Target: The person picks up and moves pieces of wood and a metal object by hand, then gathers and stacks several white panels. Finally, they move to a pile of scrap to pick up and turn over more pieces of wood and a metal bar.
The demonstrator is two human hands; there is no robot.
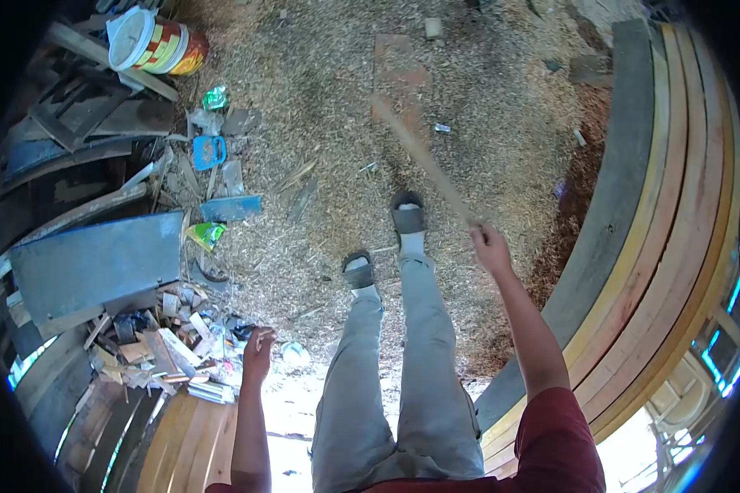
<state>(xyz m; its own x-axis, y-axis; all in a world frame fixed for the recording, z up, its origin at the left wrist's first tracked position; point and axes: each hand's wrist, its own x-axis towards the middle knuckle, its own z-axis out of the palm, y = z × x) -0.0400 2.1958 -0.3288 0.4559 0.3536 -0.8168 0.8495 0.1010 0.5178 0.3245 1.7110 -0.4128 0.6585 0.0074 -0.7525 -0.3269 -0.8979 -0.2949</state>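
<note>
My right hand (490, 249) is closed around the near end of a long, thin wooden stick (426, 161). The stick slants away up and to the left, over the ground in front of my feet, and its outline is slightly blurred. On the other side, my left hand (259, 352) hangs low near a heap of wood scraps (168, 345). Its fingers are curled, and whether anything is in them I cannot make out. Below my body, my two feet in dark sandals (407, 215) stand on ground strewn with wood shavings (329, 164).
Stacked long planks (633, 214) run along the right side. At the left lie a blue-grey board (99, 263), a blue plastic piece (210, 153) and a green wrapper (206, 236). A paint bucket (156, 45) leans at the upper left. A small block (433, 29) lies ahead.
</note>
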